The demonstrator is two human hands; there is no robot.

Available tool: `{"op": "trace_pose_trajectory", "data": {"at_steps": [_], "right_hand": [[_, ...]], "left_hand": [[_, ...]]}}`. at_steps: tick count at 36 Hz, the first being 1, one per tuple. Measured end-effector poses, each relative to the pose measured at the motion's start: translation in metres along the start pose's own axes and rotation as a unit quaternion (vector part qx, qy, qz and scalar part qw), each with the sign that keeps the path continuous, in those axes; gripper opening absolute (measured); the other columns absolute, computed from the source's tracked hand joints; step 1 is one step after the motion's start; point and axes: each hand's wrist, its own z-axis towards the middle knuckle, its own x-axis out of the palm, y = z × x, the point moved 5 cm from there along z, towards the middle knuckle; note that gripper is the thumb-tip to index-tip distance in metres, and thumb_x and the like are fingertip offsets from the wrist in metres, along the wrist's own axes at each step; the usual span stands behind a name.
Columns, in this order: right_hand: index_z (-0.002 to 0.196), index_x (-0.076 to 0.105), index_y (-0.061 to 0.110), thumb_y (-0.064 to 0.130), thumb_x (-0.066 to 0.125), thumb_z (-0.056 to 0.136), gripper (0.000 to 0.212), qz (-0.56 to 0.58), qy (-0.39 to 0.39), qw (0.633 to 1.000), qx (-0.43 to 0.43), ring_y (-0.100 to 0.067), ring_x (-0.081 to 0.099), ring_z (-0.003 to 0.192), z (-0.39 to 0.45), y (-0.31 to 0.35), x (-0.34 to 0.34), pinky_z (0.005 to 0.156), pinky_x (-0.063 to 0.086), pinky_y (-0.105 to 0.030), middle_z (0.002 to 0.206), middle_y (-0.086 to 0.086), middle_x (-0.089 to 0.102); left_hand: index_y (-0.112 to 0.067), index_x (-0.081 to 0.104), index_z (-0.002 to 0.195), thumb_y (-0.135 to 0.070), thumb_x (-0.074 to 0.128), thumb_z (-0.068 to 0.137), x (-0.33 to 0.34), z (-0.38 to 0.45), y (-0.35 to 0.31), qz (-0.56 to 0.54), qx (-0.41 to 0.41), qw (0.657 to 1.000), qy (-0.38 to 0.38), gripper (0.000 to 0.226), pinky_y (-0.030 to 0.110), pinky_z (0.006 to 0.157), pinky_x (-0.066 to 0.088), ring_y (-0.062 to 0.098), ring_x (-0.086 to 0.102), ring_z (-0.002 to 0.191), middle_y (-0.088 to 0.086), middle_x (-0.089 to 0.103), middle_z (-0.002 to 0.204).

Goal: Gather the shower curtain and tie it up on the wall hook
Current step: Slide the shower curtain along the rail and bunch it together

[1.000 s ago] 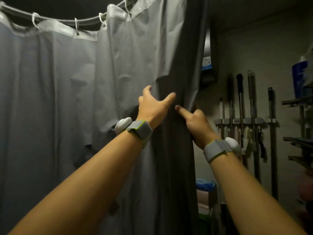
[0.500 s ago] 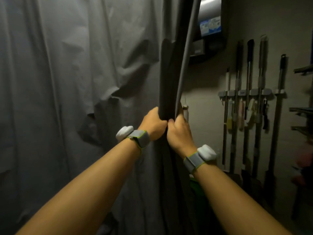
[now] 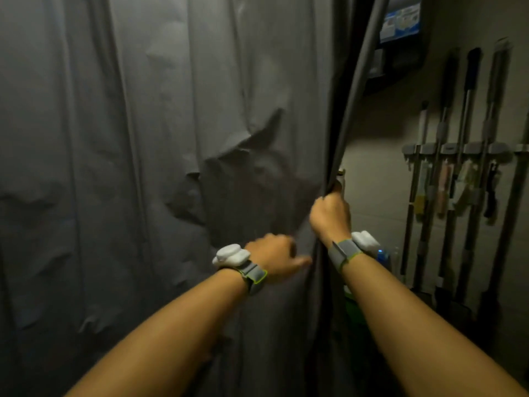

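Observation:
The grey shower curtain point(image 3: 171, 138) hangs across the left and middle of the view, creased around its centre. My right hand point(image 3: 330, 216) grips the curtain's right edge, where the folds are bunched into a narrow bundle that runs up and to the right. My left hand point(image 3: 274, 256) is lower and further left, blurred, with its fingers stretched out to the right against the fabric. A small pale fitting point(image 3: 340, 177) on the wall shows just above my right hand, partly hidden by the curtain edge.
A wall rack point(image 3: 458, 149) on the right holds several mops, brooms and brushes. A dark box with a blue label point(image 3: 400, 21) hangs at the top right. Something green point(image 3: 353, 305) stands low behind my right forearm.
My left hand has let go of the bunched edge and dropped down and left with its fingers out. My right hand keeps its grip. The view has shifted lower.

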Motion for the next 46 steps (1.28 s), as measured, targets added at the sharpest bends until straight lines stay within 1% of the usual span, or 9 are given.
{"op": "trace_pose_trajectory", "data": {"at_steps": [3,5,9,12,17,22,28,40,46], "right_hand": [[0.132,0.052,0.005,0.016,0.046,0.095,0.039,0.017,0.099,0.995,-0.007,-0.041,0.053,0.12,0.0,-0.005,0.005,0.102,0.045,-0.043,0.131,-0.021,0.058],[0.13,0.054,0.003,0.017,0.045,0.096,0.038,0.017,0.11,0.994,-0.005,-0.041,0.052,0.12,-0.002,-0.001,0.002,0.101,0.044,-0.042,0.131,-0.02,0.057],[0.128,0.056,0.006,0.009,0.046,0.095,0.034,0.078,0.108,0.991,0.01,-0.03,0.058,0.107,-0.012,0.005,0.003,0.085,0.042,-0.029,0.112,-0.009,0.059],[0.117,0.063,0.002,0.008,0.053,0.09,0.029,0.158,0.116,0.979,0.046,-0.028,0.061,0.103,-0.018,0.004,0.011,0.088,0.049,-0.035,0.109,-0.009,0.065],[0.078,0.065,0.012,0.009,0.051,0.087,0.017,0.174,0.116,0.977,0.042,-0.023,0.058,0.078,-0.019,0.003,0.008,0.063,0.045,-0.028,0.078,-0.003,0.063],[0.112,0.066,0.004,0.005,0.05,0.086,0.031,0.169,0.06,0.984,0.023,-0.027,0.06,0.097,-0.013,0.001,0.006,0.078,0.044,-0.029,0.107,-0.011,0.066],[0.123,0.056,0.011,0.008,0.045,0.091,0.034,0.065,0.022,0.998,0.005,-0.042,0.057,0.11,-0.01,-0.002,0.0,0.092,0.048,-0.038,0.123,-0.02,0.06],[0.124,0.052,0.012,0.012,0.04,0.095,0.032,-0.011,-0.077,0.997,0.016,-0.044,0.059,0.1,-0.005,-0.017,-0.015,0.079,0.046,-0.039,0.115,-0.022,0.062],[0.109,0.069,0.022,0.02,0.071,0.064,0.045,0.26,0.079,0.962,-0.001,-0.024,0.07,0.097,0.018,-0.012,0.0,0.086,0.057,-0.039,0.103,0.001,0.075]], "left_hand": [[-0.022,0.049,0.085,-0.05,0.06,0.083,-0.055,-0.007,0.028,-0.143,-0.114,0.923,-0.339,0.03,0.041,0.077,0.048,0.035,0.058,0.096,0.01,0.058,0.098],[-0.019,0.048,0.102,-0.051,0.068,0.078,-0.067,-0.007,0.045,-0.231,-0.19,0.861,-0.412,0.045,0.041,0.092,0.041,0.035,0.047,0.113,0.01,0.048,0.116],[-0.023,0.023,0.145,-0.064,0.071,0.07,-0.055,0.01,0.059,-0.382,-0.255,0.842,-0.284,0.099,0.044,0.116,0.022,0.034,0.02,0.14,0.01,0.02,0.151],[-0.027,0.008,0.152,-0.069,0.068,0.069,-0.049,0.017,0.059,-0.382,-0.246,0.853,-0.256,0.111,0.048,0.119,0.018,0.034,0.01,0.146,0.007,0.008,0.159],[-0.027,0.009,0.154,-0.068,0.059,0.079,-0.051,0.02,0.06,-0.414,-0.211,0.842,-0.273,0.099,0.045,0.12,0.017,0.028,0.009,0.149,0.003,0.01,0.161],[-0.021,0.021,0.153,-0.062,0.058,0.084,-0.056,0.032,0.059,-0.452,-0.165,0.829,-0.286,0.089,0.041,0.117,0.026,0.025,0.029,0.142,0.006,0.031,0.151],[-0.02,0.028,0.15,-0.066,0.054,0.084,-0.058,0.04,0.058,-0.393,-0.212,0.843,-0.3,0.085,0.041,0.118,0.018,0.03,0.018,0.142,0.005,0.023,0.153],[-0.016,0.018,0.154,-0.074,0.054,0.078,-0.04,0.064,0.043,-0.375,-0.222,0.861,-0.261,0.102,0.043,0.118,0.018,0.029,0.013,0.144,0.003,0.015,0.157],[-0.029,0.015,0.154,-0.069,0.046,0.086,-0.038,0.067,0.038,-0.326,-0.189,0.886,-0.27,0.085,0.045,0.12,0.013,0.025,0.007,0.148,0.0,0.009,0.161]]}}
